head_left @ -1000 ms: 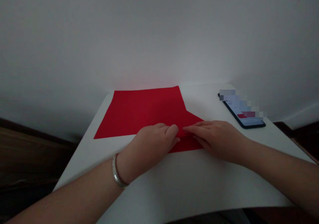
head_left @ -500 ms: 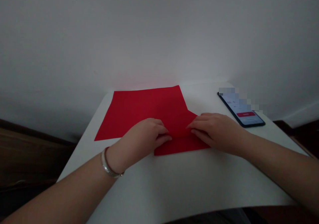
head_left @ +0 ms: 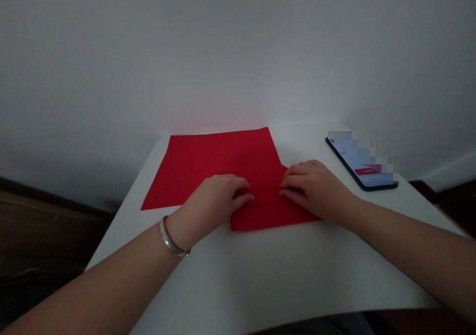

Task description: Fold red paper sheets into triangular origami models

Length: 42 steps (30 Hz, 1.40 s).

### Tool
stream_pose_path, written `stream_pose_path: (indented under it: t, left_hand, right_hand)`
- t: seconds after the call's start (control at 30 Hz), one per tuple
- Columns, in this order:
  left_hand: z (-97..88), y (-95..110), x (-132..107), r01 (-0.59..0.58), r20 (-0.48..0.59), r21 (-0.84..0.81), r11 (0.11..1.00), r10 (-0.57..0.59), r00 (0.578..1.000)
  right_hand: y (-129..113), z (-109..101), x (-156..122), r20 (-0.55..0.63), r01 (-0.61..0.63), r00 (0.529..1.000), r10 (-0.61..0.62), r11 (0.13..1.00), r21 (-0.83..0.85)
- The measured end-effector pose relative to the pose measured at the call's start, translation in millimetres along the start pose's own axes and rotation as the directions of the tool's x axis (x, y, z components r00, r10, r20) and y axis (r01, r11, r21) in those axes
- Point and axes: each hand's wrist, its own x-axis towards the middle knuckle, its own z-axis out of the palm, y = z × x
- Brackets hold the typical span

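A red sheet of paper (head_left: pixel 271 217) lies at the front, with a crease or folded edge running across it between my hands. My left hand (head_left: pixel 217 196) pinches this sheet near its left side, thumb and fingers close together. On the right, my right hand (head_left: pixel 316 186) pinches the same sheet along the same line, its fingers bent. Behind, partly overlapped by the front sheet, another red sheet (head_left: pixel 208 159) lies flat; where exactly the two meet is hard to make out. My fingers hide parts of the fold.
Both sheets rest on a white table (head_left: pixel 238 275) pushed against a pale wall (head_left: pixel 238 52). A phone (head_left: pixel 362 161) with a lit screen lies at the table's right side. Dark wooden furniture (head_left: pixel 44 231) stands to the left.
Both hands have shifted slightly away from me along with the fold, and the right hand's fingers are more bent. More of the front sheet shows below the crease. The back sheet stays put.
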Motion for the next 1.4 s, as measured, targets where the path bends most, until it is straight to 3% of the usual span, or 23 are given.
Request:
stream_pose_path:
  t: [0.2,0.37,0.47,0.57,0.67,0.73,0.9,1.4]
  left_hand:
    - [3.7,-0.6,1.7,0.026,0.02,-0.007,1.0,-0.026,0.999]
    - [5.4,0.4,-0.1,0.02,-0.09,0.004,1.0,-0.02,0.996]
    - [3.5,12.1,-6.3,0.036,-0.153,0.143,0.989,-0.014,0.988]
    - [6.3,34.3,-18.2,-0.124,-0.106,0.356,0.926,0.171,0.98]
    - [17.1,54.1,-30.0,-0.223,-0.058,0.279,0.934,0.248,0.967]
    - [24.8,60.3,-34.0,-0.22,-0.022,0.206,0.954,0.229,0.973]
    - [31.4,58.0,-32.0,-0.155,0.053,0.161,0.975,0.149,0.987]
    - [32.6,57.5,-32.5,-0.137,0.016,0.188,0.973,0.137,0.99]
  right_hand:
    - [1.9,5.3,2.3,0.0,-0.048,0.999,0.048,0.996,0.074]
    - [-1.6,5.0,1.5,-0.015,-0.051,0.998,0.053,0.994,0.098]
    - [-2.6,6.2,2.2,-0.018,-0.076,0.997,0.079,0.989,0.129]
    - [-2.8,8.0,5.6,-0.013,-0.093,0.995,0.096,0.988,0.124]
    - [-3.0,9.3,9.7,-0.011,-0.097,0.995,0.099,0.99,0.105]
    - [-3.7,9.1,11.2,-0.012,-0.093,0.995,0.095,0.991,0.093]
    - [-8.0,5.8,9.7,-0.021,-0.083,0.996,0.084,0.996,0.008]
    - [-8.0,5.0,6.7,-0.019,-0.153,0.988,0.154,0.988,0.02]
